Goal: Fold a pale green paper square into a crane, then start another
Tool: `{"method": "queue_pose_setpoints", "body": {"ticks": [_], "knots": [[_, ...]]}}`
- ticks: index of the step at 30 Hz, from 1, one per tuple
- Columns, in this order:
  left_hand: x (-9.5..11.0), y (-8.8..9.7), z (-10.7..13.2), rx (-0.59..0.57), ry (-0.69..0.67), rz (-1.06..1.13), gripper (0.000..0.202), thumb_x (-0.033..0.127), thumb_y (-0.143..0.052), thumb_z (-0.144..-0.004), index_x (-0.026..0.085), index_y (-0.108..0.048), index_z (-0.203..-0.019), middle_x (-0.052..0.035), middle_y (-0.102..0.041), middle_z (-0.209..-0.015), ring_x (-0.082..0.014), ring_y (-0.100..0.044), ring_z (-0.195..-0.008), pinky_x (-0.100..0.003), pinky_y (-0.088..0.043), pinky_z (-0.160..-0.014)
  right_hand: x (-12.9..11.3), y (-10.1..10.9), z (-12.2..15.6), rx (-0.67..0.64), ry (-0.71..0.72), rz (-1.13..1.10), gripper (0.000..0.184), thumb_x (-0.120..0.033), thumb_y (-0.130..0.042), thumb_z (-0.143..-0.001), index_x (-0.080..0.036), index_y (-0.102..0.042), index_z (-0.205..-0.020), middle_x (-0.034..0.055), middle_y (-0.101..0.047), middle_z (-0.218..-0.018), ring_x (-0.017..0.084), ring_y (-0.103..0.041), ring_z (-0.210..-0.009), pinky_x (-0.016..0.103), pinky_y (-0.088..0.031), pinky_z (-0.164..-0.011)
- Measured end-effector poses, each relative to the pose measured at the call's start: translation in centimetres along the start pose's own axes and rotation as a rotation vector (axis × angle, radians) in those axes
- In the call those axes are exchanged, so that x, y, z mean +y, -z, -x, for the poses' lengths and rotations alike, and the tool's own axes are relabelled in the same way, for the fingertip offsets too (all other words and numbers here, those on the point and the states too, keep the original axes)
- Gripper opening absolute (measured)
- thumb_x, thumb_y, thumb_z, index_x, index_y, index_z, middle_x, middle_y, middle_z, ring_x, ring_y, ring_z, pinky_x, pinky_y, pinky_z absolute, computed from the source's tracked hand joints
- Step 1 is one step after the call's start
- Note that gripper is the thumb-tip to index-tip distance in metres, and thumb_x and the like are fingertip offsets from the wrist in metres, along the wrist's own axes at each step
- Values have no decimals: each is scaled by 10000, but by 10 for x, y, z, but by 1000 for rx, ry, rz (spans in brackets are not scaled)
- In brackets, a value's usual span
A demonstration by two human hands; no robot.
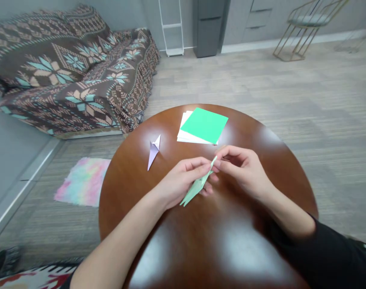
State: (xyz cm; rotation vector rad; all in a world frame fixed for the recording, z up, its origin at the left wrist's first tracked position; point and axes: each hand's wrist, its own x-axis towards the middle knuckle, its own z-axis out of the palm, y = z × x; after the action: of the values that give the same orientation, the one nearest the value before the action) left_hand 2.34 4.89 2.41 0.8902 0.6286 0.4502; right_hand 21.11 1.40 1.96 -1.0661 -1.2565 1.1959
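A piece of folded light-green origami paper is held above the round table, its long body slanting up to the right with two narrow points at the lower end. My left hand is closed around its middle, thumb on top and fingers behind. With thumb and index finger, my right hand pinches the slim upper tip. To the left of my hands, a folded purple paper figure lies on the tabletop. Beyond my hands is a stack of square paper, a bright green sheet over white sheets.
The brown round table has a glossy top with light reflections. Behind it on the left stands a sofa under a patterned cover. A pastel fluffy mat lies on the floor. A gold-framed chair is at the far right.
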Motion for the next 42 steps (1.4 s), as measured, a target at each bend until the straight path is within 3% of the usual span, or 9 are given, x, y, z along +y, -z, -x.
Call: {"method": "queue_pose_setpoints", "body": {"ticks": [9,17,26,35,42], "knots": [[-6,1,-4,64,-71,-107,261,388,-741,-884,134,-688,-854,-10,-663,-788,-77,-636,-580,-177,-513,-556,-1,-2,0,3,28,79,117,-91,-657,-825,-188,-683,-764,-6,-688,-714,135,-660,-659,255,-522,-649],[-1,-8,-3,170,-127,-213,290,411,-778,-828,130,-709,-819,-25,-686,-733,-104,-638,-563,-213,-522,-569,0,-5,0,77,126,154,146,-89,-644,-813,-201,-679,-726,6,-648,-758,145,-625,-681,279,-521,-651],[-3,-13,1,352,-353,-497,215,339,-703,-897,134,-742,-844,-16,-690,-633,-117,-636,-588,-209,-503,-606,6,0,0,42,169,150,75,-244,-715,-885,-218,-727,-816,80,-662,-1063,226,-646,-1021,339,-561,-831],[-2,-14,4,315,-378,-598,229,318,-651,-931,137,-737,-821,-29,-706,-655,-129,-630,-605,-224,-496,-621,6,0,0,31,133,119,125,-328,-757,-871,-230,-727,-799,90,-661,-1089,262,-645,-1084,374,-576,-848],[-2,-14,4,266,-346,-576,235,329,-650,-929,145,-729,-804,-36,-711,-678,-139,-648,-633,-227,-501,-620,7,-3,2,59,145,121,122,-276,-753,-847,-231,-697,-748,85,-660,-1060,259,-640,-1056,377,-573,-819]]}}
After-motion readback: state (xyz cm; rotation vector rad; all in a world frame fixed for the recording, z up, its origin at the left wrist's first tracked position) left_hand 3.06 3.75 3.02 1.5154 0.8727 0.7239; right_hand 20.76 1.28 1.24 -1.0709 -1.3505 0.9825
